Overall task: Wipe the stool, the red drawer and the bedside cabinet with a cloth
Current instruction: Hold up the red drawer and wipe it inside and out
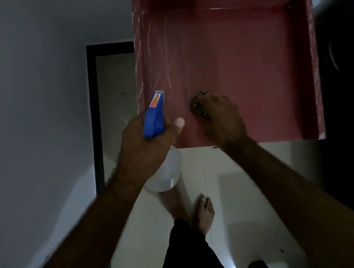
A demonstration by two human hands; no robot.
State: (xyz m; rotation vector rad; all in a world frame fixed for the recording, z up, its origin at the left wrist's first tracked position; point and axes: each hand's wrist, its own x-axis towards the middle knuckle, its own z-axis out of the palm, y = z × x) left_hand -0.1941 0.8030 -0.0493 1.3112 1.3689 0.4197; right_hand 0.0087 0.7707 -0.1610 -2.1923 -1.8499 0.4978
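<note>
The red drawer (254,64) lies open under both hands. The cloth (198,105) is held bunched in the curled fingers of the right hand (222,119) and pressed on the drawer's floor. The spray bottle (153,118) is clasped in the left hand (146,145), just beside. The pale streaks (168,58) ahead of the grip are best taken with overlapping strokes, corners included.

Bare, hairy left forearm (113,194) and right forearm (276,173) below the red drawer (250,68), black trouser leg (190,254), bare foot (204,213) nearer the drawer
</note>
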